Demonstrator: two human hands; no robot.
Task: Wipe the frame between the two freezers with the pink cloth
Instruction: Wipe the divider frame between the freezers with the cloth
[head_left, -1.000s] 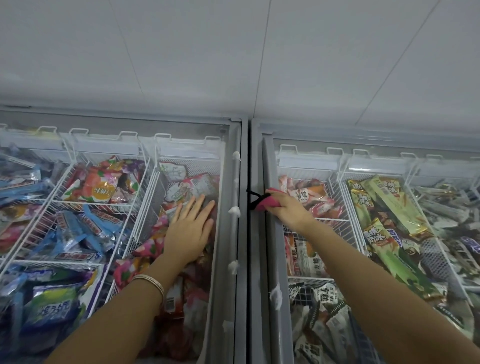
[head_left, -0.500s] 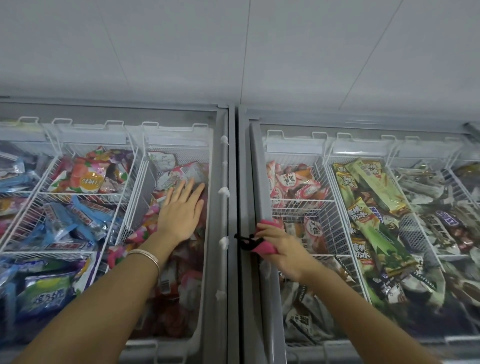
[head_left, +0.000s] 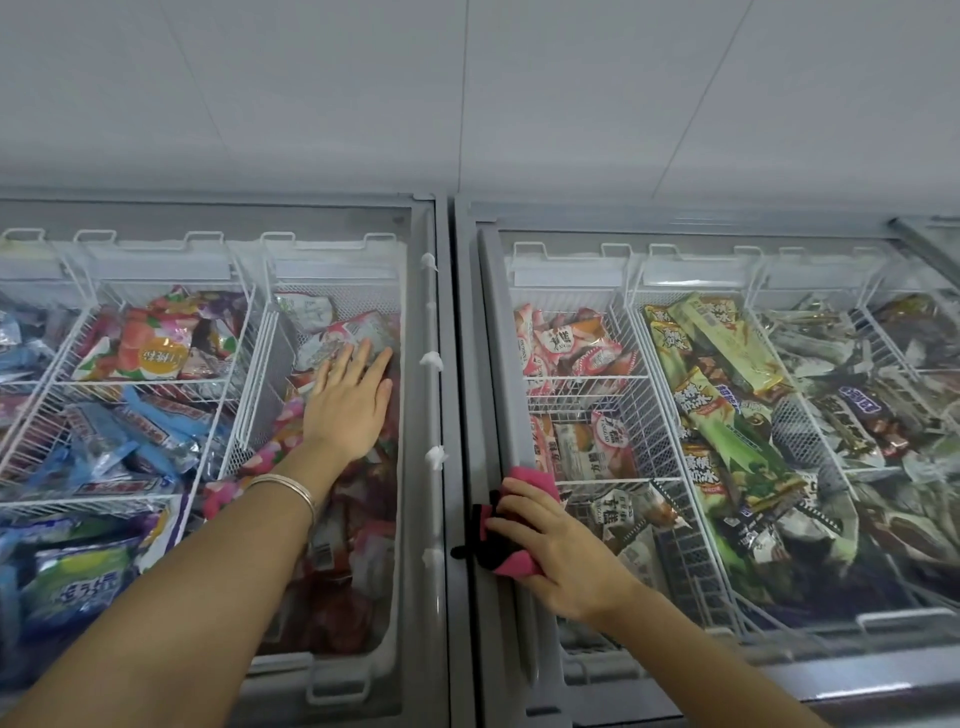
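The right hand (head_left: 558, 551) clamps the crumpled pink cloth (head_left: 519, 519) against the grey metal frame (head_left: 457, 364) between the freezers, left hand (head_left: 348, 405) flat and empty; frost lumps (head_left: 434, 457) might snag it.

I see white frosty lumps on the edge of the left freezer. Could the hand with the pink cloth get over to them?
Probably yes. The right hand presses the pink cloth on the frame right beside the frost lumps, and nothing lies between them.
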